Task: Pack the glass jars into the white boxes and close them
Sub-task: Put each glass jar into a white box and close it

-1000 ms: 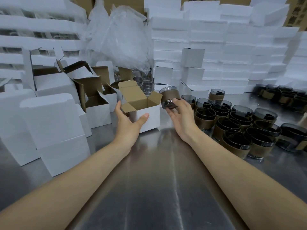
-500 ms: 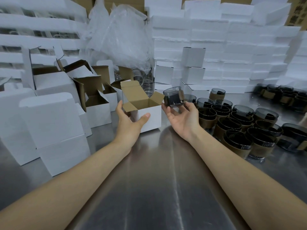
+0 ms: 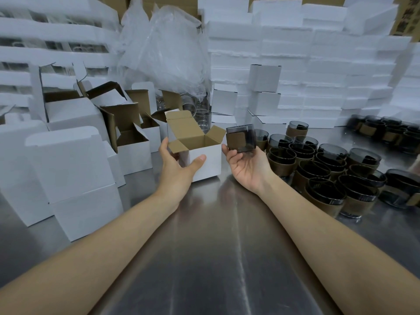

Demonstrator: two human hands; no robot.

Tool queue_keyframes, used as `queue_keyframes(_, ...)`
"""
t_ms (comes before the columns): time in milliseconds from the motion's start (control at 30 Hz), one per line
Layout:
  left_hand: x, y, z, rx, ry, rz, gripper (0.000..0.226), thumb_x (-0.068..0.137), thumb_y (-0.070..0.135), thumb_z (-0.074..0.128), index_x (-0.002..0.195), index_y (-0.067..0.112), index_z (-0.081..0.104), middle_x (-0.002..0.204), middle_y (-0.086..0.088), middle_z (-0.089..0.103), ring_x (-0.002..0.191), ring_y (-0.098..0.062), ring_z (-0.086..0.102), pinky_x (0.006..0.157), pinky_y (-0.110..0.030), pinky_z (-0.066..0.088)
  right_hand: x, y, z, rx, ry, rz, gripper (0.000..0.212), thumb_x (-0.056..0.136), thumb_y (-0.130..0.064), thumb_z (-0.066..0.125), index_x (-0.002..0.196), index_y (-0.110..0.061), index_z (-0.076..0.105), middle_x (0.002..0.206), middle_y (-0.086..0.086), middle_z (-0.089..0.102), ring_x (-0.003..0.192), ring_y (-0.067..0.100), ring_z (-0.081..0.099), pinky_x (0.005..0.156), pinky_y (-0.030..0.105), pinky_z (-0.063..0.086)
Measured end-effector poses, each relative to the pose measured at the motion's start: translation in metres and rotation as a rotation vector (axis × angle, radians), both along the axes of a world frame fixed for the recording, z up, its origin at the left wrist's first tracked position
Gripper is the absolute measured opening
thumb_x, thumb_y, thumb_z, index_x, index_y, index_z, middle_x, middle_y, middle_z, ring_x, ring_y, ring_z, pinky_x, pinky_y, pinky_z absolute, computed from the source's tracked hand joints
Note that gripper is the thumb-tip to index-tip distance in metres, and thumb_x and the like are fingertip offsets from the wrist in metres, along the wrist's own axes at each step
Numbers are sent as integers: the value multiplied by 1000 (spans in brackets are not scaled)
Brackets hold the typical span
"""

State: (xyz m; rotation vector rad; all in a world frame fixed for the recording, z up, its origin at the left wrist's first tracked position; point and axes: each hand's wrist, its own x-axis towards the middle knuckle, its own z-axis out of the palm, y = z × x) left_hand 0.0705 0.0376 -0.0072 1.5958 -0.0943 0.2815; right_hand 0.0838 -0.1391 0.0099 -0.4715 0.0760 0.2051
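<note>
Stainless tabletop (image 3: 216,258): left hand (image 3: 179,169) is bracing the light, open white box (image 3: 202,160); right hand (image 3: 247,164) is cradling the smooth, breakable glass jar (image 3: 241,138) from beneath

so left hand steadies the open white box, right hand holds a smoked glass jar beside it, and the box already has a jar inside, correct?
Not quite. In the head view the open white box shows only bare cardboard inside, no jar. The rest holds: the left hand steadies it, and the right hand holds the smoked glass jar beside it.

Smoky jar (image 3: 241,141) tipped beside open white box (image 3: 200,155).
</note>
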Motion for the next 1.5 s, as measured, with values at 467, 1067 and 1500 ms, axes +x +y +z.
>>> queue_keyframes(467,2,1,-2,-7,5,-16,97,81,31,76,149,34,7,152,6,31,134,-11,34,101,-27,26,-2,2,0,-219,-55,-59,44,89,-44,41,101,-7,62,94,16,71,57,20,50,58,23,38)
queue_keyframes(1067,1,1,0,-39,13,-32,87,85,28,72,147,33,11,145,6,40,120,-5,39,98,-26,29,3,1,1,-52,-81,-276,61,88,-49,59,130,-5,53,129,16,59,116,27,61,67,26,58)
queue_keyframes(1500,1,0,0,-23,36,-12,90,83,33,73,147,35,11,147,3,41,131,-14,40,101,-30,30,-2,16,-4,-1146,-390,-904,72,66,-5,85,126,-23,49,127,2,51,113,7,53,102,17,41)
